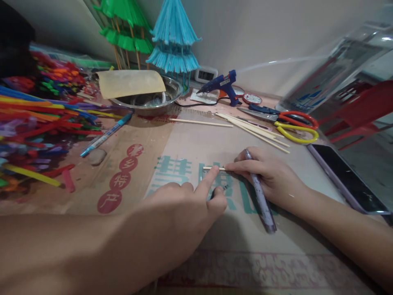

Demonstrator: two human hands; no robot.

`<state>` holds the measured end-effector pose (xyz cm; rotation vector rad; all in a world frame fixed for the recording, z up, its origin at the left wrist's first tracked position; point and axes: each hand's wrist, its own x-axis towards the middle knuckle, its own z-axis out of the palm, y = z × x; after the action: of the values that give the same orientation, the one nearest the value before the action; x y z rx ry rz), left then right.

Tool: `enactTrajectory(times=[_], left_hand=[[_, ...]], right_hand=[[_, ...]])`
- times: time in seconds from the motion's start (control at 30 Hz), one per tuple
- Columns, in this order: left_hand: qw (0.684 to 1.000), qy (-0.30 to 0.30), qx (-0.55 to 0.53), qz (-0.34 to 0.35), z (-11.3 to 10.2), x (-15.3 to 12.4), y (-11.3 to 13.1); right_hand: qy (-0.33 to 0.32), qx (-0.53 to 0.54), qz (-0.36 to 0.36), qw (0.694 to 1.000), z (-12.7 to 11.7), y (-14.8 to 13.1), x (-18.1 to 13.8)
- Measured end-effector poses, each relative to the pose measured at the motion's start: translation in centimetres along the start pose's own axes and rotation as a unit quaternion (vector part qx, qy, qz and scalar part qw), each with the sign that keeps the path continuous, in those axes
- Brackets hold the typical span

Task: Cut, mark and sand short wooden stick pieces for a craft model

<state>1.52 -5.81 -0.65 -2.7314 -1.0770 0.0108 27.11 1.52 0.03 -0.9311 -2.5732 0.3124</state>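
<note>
A short wooden stick (207, 168) lies on the printed cardboard (196, 141). My left hand (187, 209) rests its outstretched index fingertip on this stick, with the thumb apart and the other fingers curled under. From the right, my right hand (267, 172) is closed around a purple pen (260, 200), whose lower end slants toward me. The right fingertips touch or nearly touch the stick's right end. Something small and clear with dark marks shows just below the stick, too blurred to name.
Several longer sticks (254, 131) lie beyond my hands. Behind are a blue glue gun (219, 85), scissors (285, 119), a metal bowl (147, 106) and a blue tiered craft piece (175, 37). Colorful pipe cleaners (39, 119) heap at left; a phone (346, 176) lies right.
</note>
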Motion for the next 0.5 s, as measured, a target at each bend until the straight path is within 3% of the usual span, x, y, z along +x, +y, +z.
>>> enactTrajectory(times=[0.5], left_hand=[[1.0, -0.02, 0.004, -0.02, 0.87, 0.02, 0.39]], right_hand=[[0.003, 0.011, -0.001, 1.0, 0.15, 0.17, -0.03]])
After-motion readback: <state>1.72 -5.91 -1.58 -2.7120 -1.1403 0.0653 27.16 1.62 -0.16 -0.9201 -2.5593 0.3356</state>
